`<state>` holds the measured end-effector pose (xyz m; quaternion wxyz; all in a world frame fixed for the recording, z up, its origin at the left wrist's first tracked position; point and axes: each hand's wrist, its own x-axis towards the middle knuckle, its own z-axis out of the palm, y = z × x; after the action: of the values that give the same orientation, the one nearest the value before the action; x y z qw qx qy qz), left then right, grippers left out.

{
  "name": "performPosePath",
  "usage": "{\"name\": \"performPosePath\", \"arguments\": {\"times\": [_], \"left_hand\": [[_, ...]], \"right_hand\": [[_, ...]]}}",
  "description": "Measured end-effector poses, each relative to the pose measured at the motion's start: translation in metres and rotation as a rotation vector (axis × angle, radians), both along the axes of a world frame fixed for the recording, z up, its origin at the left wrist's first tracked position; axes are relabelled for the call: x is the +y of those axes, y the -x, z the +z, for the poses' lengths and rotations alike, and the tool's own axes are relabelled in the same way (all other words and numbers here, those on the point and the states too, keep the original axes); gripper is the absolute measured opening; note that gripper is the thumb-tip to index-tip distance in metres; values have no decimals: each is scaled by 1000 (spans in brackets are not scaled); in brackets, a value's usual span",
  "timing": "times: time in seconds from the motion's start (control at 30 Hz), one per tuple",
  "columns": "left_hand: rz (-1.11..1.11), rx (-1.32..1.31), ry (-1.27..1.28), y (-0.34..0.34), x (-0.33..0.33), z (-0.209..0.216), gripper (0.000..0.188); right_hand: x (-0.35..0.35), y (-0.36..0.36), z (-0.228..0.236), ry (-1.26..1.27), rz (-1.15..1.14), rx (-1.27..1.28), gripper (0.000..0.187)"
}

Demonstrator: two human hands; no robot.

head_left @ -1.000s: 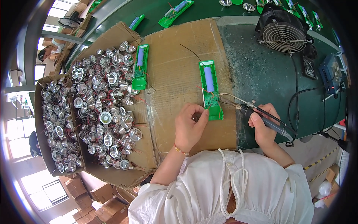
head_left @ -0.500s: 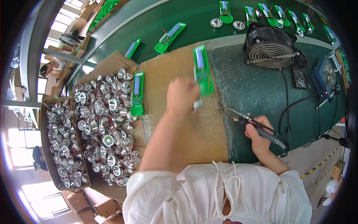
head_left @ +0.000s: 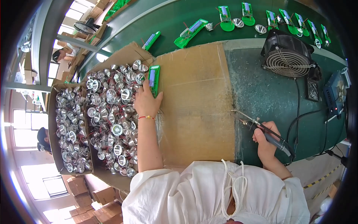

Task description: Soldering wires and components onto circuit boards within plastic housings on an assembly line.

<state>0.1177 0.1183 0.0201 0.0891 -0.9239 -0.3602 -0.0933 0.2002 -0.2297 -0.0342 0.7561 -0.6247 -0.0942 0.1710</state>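
My left hand (head_left: pixel 147 102) reaches to a green plastic housing (head_left: pixel 154 81) with a blue cylindrical cell inside, lying against the box edge. Its fingers are apart, with fingertips and thumb about the housing's near end; whether they touch it is hard to see. In my right hand (head_left: pixel 266 140) is a soldering iron (head_left: pixel 275 141), its tip pointing left over the seam between the brown cardboard sheet (head_left: pixel 195 112) and the green bench. Beside my left forearm, a cardboard box (head_left: pixel 89 149) holds many silver reflector cups (head_left: pixel 116 129) with thin red wires.
Along the far green surface lie several green housings (head_left: pixel 225 18), some with reflector cups (head_left: pixel 260 29) beside them. A black fan (head_left: pixel 287 56) with a metal grille stands right of centre. Further right is a blue soldering station (head_left: pixel 333 93) with cables trailing over the bench.
The green housing has left the middle of the cardboard; another now lies in the far row. My left hand has moved left to the housing by the box. My right hand keeps the soldering iron.
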Motion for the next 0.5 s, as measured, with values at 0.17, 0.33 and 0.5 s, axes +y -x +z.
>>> {"name": "performPosePath", "arguments": {"times": [0.17, 0.33, 0.5], "left_hand": [[-94, -184, 305, -2, -54, -14, 52], [-235, -232, 451, -3, -129, -22, 56], [-212, -476, 381, 26, -107, -10, 47]], "right_hand": [[-3, 2, -4, 7, -66, -58, 12], [-4, 4, -1, 0, -135, -82, 11], [-12, 3, -1, 4, -137, -127, 12]]}}
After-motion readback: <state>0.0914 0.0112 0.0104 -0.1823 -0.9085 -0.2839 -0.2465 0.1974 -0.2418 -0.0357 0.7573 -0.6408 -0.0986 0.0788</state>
